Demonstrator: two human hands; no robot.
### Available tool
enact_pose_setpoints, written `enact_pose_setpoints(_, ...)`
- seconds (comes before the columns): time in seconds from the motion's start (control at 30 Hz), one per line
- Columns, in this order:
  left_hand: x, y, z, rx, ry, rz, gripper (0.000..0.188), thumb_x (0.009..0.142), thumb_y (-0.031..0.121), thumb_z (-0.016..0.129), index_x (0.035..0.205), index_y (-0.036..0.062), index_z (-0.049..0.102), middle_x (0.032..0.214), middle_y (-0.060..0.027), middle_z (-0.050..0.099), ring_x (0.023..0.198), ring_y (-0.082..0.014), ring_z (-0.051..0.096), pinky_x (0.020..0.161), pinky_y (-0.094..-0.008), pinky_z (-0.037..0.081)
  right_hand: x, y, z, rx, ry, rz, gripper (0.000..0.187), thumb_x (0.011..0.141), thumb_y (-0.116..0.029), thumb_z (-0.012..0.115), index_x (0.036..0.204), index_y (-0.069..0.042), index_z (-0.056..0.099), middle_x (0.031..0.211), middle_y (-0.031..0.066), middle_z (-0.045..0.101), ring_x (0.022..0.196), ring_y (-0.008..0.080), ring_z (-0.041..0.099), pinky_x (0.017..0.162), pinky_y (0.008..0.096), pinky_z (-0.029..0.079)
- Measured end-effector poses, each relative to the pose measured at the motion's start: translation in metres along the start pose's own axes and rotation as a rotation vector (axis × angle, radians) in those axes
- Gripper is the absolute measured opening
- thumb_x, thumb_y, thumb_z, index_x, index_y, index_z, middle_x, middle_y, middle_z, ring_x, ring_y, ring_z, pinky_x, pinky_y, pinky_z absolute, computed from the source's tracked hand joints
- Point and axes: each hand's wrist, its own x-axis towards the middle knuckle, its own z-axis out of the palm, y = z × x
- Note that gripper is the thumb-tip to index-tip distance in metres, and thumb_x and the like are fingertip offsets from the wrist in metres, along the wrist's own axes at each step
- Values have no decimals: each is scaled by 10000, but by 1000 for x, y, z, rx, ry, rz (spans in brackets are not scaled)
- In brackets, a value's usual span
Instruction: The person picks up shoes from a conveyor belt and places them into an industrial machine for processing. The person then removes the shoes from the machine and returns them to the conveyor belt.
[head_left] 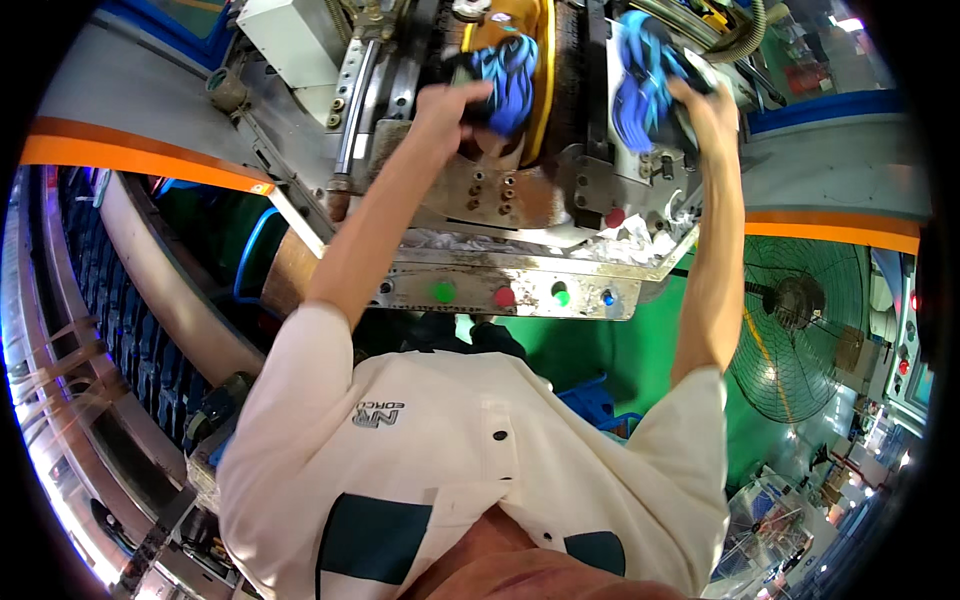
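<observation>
Both arms reach forward into a machine, a shoe at each hand. My left hand (pixel 445 112) grips the near side of a black shoe with bright blue lacing (pixel 508 80), over the machine's yellow-edged middle channel (pixel 542 100). To the right, my right hand (pixel 706 112) closes on the outer side of a similar blue-laced shoe (pixel 642 85), its thumb toward the laces. Motion smears both shoes a little, and the fingers beneath them are partly hidden.
A metal panel with green, red and blue buttons (pixel 503 297) spans the machine's front. Orange-edged guards (pixel 150 155) flank it. A polished rod (pixel 357 120) stands left of the channel. White scraps (pixel 630 240) lie on the front ledge. At right is a caged fan (pixel 798 300).
</observation>
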Motion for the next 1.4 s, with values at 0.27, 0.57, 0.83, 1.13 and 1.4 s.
enact_pose_setpoints(0.27,-308,-17,-106,389,455,183,650,649,173,737,1212,-34,486,1021,-65,580,870,-136,551,781,-262,446,108,25,220,-713,-71,56,717,634,-368,726,1172,20,456,1109,190,601,1057,308,576,884,373,468)
enact_pose_setpoints(0.57,-449,-93,-74,-57,1155,497,515,719,81,693,1174,-44,486,982,-64,588,845,-160,588,798,-300,488,82,51,267,-712,58,-229,644,688,-324,686,1131,28,379,1027,195,602,940,329,609,825,371,484)
enact_pose_setpoints(0.83,-470,-200,-44,-572,1278,383,281,760,80,672,998,-21,563,859,-83,610,744,-191,622,627,-351,542,-254,93,268,4,-665,-991,131,828,-61,519,917,-31,612,871,132,593,806,303,577,680,367,470)
enact_pose_setpoints(1.13,-556,-293,-32,-928,1520,657,289,789,117,635,1026,-28,557,897,-139,613,806,-248,629,736,-430,536,-251,137,303,-62,-617,-1183,225,831,-144,464,963,-64,627,914,133,583,815,292,556,657,379,464)
enact_pose_setpoints(1.4,-733,-392,-175,-712,2049,853,202,704,112,708,830,-2,600,771,-99,609,610,-202,580,518,-348,511,-477,-184,350,423,-1053,-1219,91,841,-34,600,916,14,621,893,86,640,773,114,590,670,238,488)
